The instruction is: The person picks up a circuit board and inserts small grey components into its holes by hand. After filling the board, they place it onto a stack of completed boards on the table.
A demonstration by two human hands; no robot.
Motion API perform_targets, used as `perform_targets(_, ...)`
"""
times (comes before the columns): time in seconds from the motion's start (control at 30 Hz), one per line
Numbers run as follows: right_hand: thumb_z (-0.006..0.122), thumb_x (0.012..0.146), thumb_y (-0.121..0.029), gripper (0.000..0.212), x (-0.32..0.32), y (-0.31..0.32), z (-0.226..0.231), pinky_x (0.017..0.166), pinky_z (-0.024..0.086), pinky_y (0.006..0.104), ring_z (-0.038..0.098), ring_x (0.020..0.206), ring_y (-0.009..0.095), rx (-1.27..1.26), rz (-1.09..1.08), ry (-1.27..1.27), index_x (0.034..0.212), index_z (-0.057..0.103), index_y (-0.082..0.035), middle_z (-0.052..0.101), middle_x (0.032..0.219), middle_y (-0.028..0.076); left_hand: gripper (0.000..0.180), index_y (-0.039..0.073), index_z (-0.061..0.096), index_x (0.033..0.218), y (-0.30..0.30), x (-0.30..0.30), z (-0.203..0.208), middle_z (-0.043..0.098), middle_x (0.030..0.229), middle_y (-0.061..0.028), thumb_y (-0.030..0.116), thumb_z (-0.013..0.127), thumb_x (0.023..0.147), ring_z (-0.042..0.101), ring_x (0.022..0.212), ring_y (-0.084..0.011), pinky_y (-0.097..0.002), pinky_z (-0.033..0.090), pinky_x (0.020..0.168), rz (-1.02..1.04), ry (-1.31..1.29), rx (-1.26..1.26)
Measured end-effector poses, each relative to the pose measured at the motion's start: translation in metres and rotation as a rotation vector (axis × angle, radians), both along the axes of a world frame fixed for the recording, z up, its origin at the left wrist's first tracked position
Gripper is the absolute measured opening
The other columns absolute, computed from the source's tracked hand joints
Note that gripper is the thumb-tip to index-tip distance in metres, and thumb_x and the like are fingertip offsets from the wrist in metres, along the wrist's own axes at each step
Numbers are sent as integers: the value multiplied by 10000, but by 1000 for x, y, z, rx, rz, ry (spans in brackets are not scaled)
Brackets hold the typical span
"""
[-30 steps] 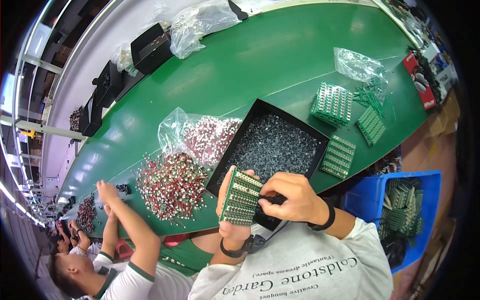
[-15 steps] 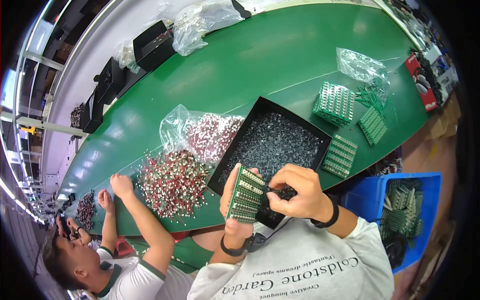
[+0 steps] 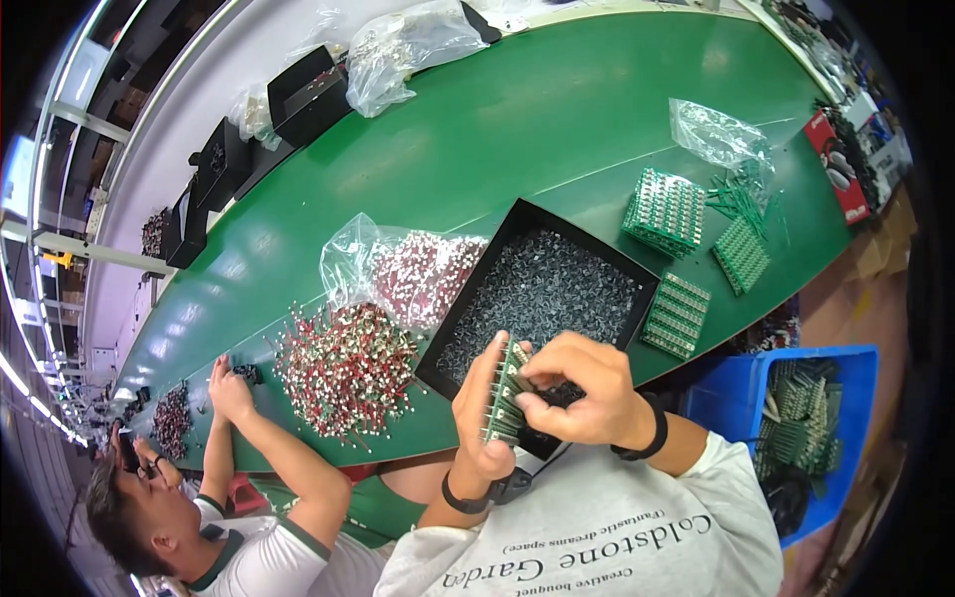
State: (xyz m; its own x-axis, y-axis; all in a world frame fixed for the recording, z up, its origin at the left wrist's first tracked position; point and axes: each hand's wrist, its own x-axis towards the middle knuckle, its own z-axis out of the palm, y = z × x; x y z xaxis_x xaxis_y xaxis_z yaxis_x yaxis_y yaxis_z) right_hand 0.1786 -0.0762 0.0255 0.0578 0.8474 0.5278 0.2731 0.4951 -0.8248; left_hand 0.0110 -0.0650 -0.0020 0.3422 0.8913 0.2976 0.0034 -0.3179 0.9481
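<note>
My left hand (image 3: pixel 476 410) is closed around the edges of a green circuit board panel (image 3: pixel 505 403) with rows of small pale parts. The panel is tilted almost edge-on. My right hand (image 3: pixel 595 393) is at the panel's right face, thumb and fingertips pinched together against it. Anything between those fingertips is too small or hidden to make out. Partly under my hands is a small black container (image 3: pixel 540 444). Just beyond them lies a large black tray (image 3: pixel 589 239) full of tiny dark clear-looking pieces (image 3: pixel 557 284).
Left of the tray are a heap of red-wired white connectors (image 3: pixel 343 368) and a clear bag (image 3: pixel 423 274) of similar ones. More board panels (image 3: pixel 665 211) lie right. A blue bin (image 3: pixel 721 398) holds boards. A co-worker's hands (image 3: pixel 231 393) are at left.
The panel in my left hand has turned from facing up to nearly edge-on. My right fingertips have shifted slightly left, onto it. The co-worker's hands have come together.
</note>
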Motion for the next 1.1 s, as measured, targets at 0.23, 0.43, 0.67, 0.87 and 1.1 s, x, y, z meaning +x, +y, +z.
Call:
perform_targets(0.23,790,720,49,223,-9,2,-1,593,568,314,691,652,241,179,28,34,925,715,0,705,811,124,1060,-172,430,1426,2,0,-2,599,1256,-345,761,352,930,666,1137,-403,-444,517,969,-5,43,69)
perform_targets(0.43,789,714,62,204,-2,-2,-5,568,548,309,681,635,232,180,79,87,889,697,11,695,783,124,1080,-182,426,1421,1,-3,-2,586,1285,-340,770,393,912,663,1143,-390,-440,520,964,-39,59,124)
perform_targets(0.67,778,699,49,200,8,-2,-2,533,502,274,627,590,194,80,1,87,878,698,6,686,776,107,1194,-163,370,1473,-4,0,-2,591,1327,-285,864,385,864,642,1177,-309,-401,503,1010,59,-191,-203)
perform_targets(0.87,813,706,25,231,-9,0,-4,583,552,309,688,664,233,148,44,30,915,722,-8,715,835,122,1239,-163,381,1466,-1,2,-1,567,1334,-295,905,344,838,640,1183,-322,-409,504,1008,47,-75,-101)
perform_targets(1.1,805,726,28,189,-14,-3,-3,581,559,291,688,638,208,75,16,51,891,718,-5,713,814,116,1345,-162,418,1443,-2,1,-2,589,1272,-299,985,277,755,662,1142,-341,-409,530,951,71,4,-41)
